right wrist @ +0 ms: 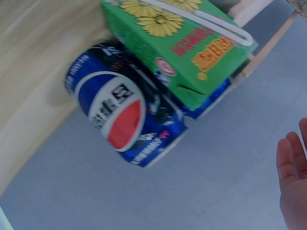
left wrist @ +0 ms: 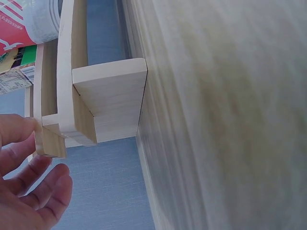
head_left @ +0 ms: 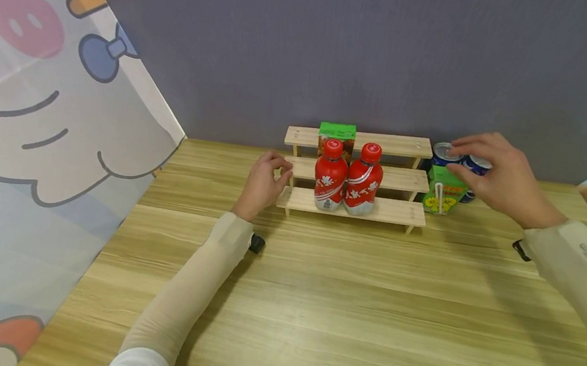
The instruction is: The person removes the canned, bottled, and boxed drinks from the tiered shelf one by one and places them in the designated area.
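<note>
Left grip (head_left: 263,184): thumb and fingertips pinching the middle tier's left end on the three-tier pale wooden rack (head_left: 400,212).
Right grip (head_left: 503,177): thumb and fingers parted, nothing held; sits above the goods at the rack's right end, clear of them in the right wrist view.
Red bottles: two red plastic bottles with white lettering (head_left: 330,178), upright side by side on the front tier, right of left grip.
Rear carton: green rectangular carton (head_left: 338,129), right of left grip, behind the left bottle; its tier can't be told.
Straw carton: green carton with yellow flowers and white straw (head_left: 443,192), on the table (head_left: 338,310), below right grip.
Cans: two blue metal cans (right wrist: 117,105), below right grip, just beside the straw carton.
</note>
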Demonstrator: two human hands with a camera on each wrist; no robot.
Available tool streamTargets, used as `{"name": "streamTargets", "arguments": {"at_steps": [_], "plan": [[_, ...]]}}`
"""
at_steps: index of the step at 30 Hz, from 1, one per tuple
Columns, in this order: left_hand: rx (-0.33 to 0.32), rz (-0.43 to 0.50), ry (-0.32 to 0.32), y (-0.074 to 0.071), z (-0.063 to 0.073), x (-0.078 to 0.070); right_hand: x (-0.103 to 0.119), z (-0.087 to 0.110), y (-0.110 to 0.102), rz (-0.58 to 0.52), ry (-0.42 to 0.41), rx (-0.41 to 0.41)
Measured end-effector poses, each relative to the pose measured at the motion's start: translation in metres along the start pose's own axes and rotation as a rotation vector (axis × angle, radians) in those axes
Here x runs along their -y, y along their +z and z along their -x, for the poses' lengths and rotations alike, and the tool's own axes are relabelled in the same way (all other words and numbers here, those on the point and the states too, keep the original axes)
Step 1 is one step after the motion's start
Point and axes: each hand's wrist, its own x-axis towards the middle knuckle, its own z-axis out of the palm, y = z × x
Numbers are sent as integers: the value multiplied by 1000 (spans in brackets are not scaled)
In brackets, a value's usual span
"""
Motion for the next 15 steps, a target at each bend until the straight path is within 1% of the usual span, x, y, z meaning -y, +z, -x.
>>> {"name": "streamTargets", "arguments": {"at_steps": [6,15], "plan": [[-9,4,7,0,0,0,9,-14,-2,15,-43,9],[-10,-8,18,0,1,0,23,-31,-1,-32,-77,36]]}}
